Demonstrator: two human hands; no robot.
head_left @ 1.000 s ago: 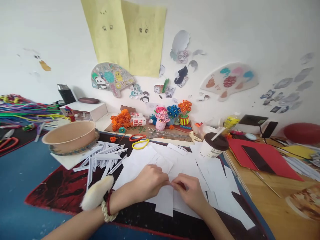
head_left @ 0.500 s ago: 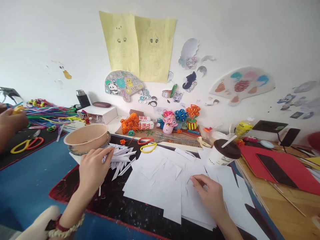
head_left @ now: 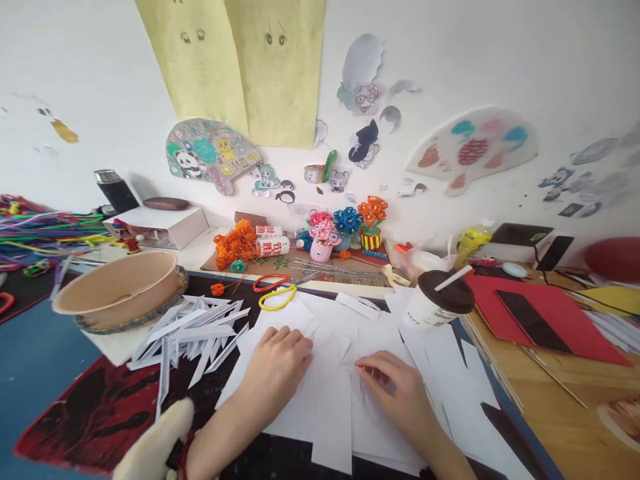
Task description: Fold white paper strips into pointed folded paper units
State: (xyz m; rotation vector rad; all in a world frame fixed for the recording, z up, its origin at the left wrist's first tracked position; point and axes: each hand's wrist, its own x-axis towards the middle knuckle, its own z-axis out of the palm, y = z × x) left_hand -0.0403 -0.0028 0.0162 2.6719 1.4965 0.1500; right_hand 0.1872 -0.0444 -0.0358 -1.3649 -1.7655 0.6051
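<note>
White paper sheets and cut pieces (head_left: 333, 420) are spread over a dark mat in front of me. My left hand (head_left: 280, 367) rests over their left part, its fingers curled down and its fingertips hidden. On the right, my right hand (head_left: 393, 383) is bent in a pinch low over the same papers; whatever is between thumb and forefinger is too small to name. Left of my left hand lies a heap of narrow folded paper strips (head_left: 197, 330). A round tan bowl (head_left: 117, 287) stands beside that heap.
Scissors with red and yellow handles (head_left: 277, 298) lie behind the papers. A lidded cup with a straw (head_left: 437, 303) stands at the right. Pipe-cleaner flowers (head_left: 323, 237) line the wall. A red folder (head_left: 540, 320) bears a dark phone-like slab. The mat (head_left: 95, 420) has a red edge.
My left hand has moved right, from the heap of folded strips onto the paper sheets. My right hand stays low over the papers. The view has turned right; another person's hand has left it.
</note>
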